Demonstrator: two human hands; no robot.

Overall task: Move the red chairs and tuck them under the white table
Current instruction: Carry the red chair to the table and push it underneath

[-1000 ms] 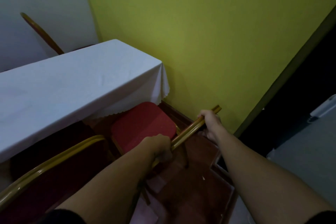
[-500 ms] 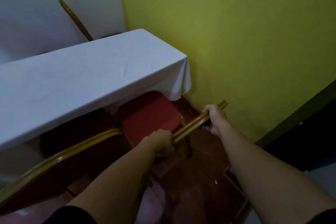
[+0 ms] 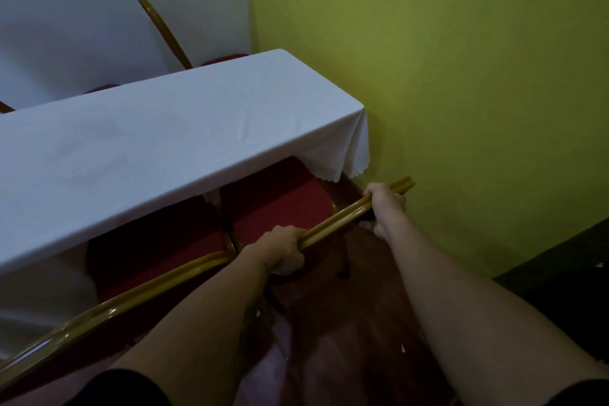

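A red chair (image 3: 283,204) with a gold metal frame stands at the right end of the white table (image 3: 158,145). Its seat lies partly under the hanging tablecloth. My left hand (image 3: 283,250) grips the gold top rail of its backrest near the left end. My right hand (image 3: 384,204) grips the same rail near its right end. A second red chair (image 3: 148,257) stands to the left, its seat under the table and its gold backrest rail running toward the lower left.
A yellow-green wall (image 3: 461,76) runs close along the right side of the table and chair. Behind the table a white wall and another gold chair back (image 3: 161,26) show. The floor (image 3: 346,339) below is dark red-brown.
The chair has slid further under the tablecloth, with both hands still on its rail. My view has shifted, so the table sits further right and the dark doorway has left the frame.
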